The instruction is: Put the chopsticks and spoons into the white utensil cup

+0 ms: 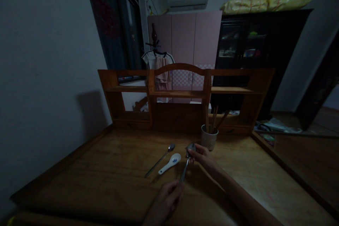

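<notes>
Both my hands hold one metal spoon (pixel 186 165) over the wooden tabletop. My left hand (pixel 171 196) is closed round the end of its handle, nearest to me. At the other end, my right hand (pixel 199 154) pinches the bowl between thumb and fingers. Just left of it lies a white ceramic spoon (pixel 171 163) with a blue mark in its bowl. Farther left rests a long-handled metal spoon (pixel 162 159), its bowl pointing away from me. Behind my right hand stands a light-coloured utensil holder (pixel 209 138) with chopsticks and other wooden utensils upright in it.
A wooden shelf unit (pixel 180 94) runs along the back of the tabletop (pixel 111 169). To the left is a white wall (pixel 47 77). The table has a raised edge (pixel 288 169) on the right. Pink wardrobe doors (pixel 182 39) and a dark cabinet (pixel 280 42) stand beyond.
</notes>
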`<state>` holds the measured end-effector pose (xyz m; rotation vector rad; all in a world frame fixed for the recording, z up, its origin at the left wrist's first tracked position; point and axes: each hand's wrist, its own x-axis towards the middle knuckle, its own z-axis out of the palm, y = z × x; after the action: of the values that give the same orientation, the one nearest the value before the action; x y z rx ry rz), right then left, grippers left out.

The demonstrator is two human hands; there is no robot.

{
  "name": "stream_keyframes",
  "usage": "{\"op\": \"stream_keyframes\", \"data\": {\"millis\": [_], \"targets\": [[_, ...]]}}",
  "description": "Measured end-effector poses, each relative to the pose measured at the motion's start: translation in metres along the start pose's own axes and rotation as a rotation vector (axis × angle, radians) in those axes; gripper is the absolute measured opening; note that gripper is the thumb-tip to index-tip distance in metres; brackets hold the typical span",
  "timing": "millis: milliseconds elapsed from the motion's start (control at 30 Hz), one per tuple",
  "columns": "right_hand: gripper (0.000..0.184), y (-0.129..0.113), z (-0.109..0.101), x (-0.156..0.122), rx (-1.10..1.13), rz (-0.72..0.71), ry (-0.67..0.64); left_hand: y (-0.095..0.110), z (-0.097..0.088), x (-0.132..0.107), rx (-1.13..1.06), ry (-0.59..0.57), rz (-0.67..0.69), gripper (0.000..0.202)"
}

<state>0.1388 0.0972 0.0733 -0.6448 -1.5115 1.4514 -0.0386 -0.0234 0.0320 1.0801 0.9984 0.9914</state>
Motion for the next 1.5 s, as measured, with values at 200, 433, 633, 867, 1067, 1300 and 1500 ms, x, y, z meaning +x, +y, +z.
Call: {"op": "stream_keyframes", "data": {"millis": [200, 433, 633, 867, 1067, 1300, 1500], "targets": [[0.028, -0.006, 0.002, -0.002, -0.012, -0.042, -0.014, 0.002, 0.000, -0.001, 0.024, -0.009, -0.004, 0.042], [0.027, 0.006, -0.003, 0.002, 0.005, -0.047, -0.014, 0.011, 0.006, -0.004, 0.093, 0.099, 0.017, 0.046], [0.027, 0.009, -0.004, 0.004, 0.045, -0.019, -0.005, 0.011, 0.005, -0.004, 0.105, 0.137, -0.002, 0.046], [0.036, 0.003, 0.003, -0.002, 0.113, 0.100, -0.024, 0.008, 0.004, 0.000, 0.136, 0.119, 0.036, 0.046], [0.055, -0.005, 0.012, -0.010, 0.080, 0.121, -0.102, 0.014, 0.007, -0.003, 0.151, 0.097, 0.057, 0.043], [0.061, -0.011, 0.013, -0.011, 0.077, 0.150, -0.139, 0.012, 0.006, -0.004, 0.140, 0.094, 0.058, 0.041], [0.070, -0.008, 0.014, -0.011, 0.089, 0.171, -0.099, 0.007, 0.005, -0.001, 0.173, 0.099, 0.066, 0.041]]}}
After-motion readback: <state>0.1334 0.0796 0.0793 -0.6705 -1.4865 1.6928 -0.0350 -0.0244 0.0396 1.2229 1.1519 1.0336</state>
